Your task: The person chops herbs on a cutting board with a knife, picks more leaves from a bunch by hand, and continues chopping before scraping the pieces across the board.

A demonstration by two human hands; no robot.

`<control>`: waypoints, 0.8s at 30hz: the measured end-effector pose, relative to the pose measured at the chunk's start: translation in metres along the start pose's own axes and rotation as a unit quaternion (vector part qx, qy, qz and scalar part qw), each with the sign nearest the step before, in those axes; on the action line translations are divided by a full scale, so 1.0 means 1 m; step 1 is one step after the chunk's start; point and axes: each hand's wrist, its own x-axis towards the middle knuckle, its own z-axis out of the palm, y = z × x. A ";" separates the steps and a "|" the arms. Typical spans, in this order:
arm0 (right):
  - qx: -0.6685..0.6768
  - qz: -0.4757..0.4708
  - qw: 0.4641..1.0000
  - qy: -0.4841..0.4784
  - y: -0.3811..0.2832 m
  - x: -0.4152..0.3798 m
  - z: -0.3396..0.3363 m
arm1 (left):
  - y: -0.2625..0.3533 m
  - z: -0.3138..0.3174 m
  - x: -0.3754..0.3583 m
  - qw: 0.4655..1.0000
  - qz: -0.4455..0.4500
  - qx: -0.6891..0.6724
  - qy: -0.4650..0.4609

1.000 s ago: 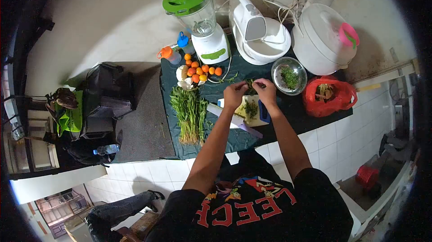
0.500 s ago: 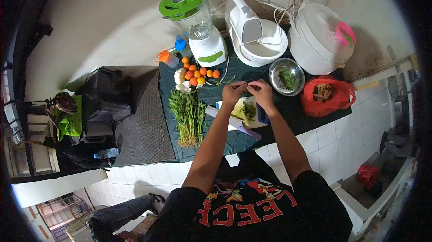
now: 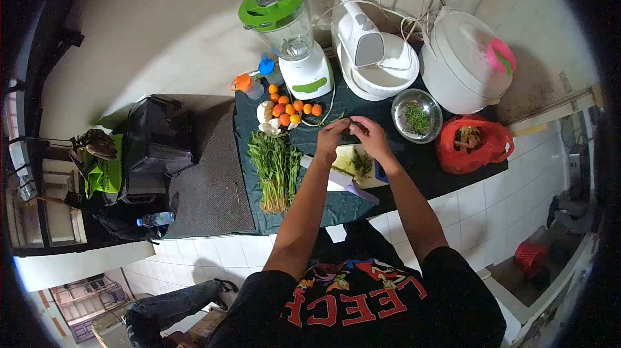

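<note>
My left hand and my right hand meet above the far edge of the cutting board. Their fingertips are pinched together around a small dark bit too tiny to name. Chopped green herbs lie on the board below. Across its near left side rests a knife with a pale purple handle, partly hidden by my left forearm. A bundle of leafy greens lies left of that arm. To the right, a metal bowl holds finely cut greens.
Small tomatoes and garlic sit behind the greens. Along the wall stand a blender, a stand mixer and a large white lidded container. A red plastic bag is at right. Someone's leg shows lower left.
The view has shifted slightly, so the table items appear a little lower and to the right. Both hands stay together, with the fingers slightly repositioned.
</note>
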 end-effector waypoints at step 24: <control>-0.188 -0.004 0.978 -0.094 0.003 -0.023 -0.044 | -0.011 -0.018 0.004 0.997 -0.023 -0.073 0.003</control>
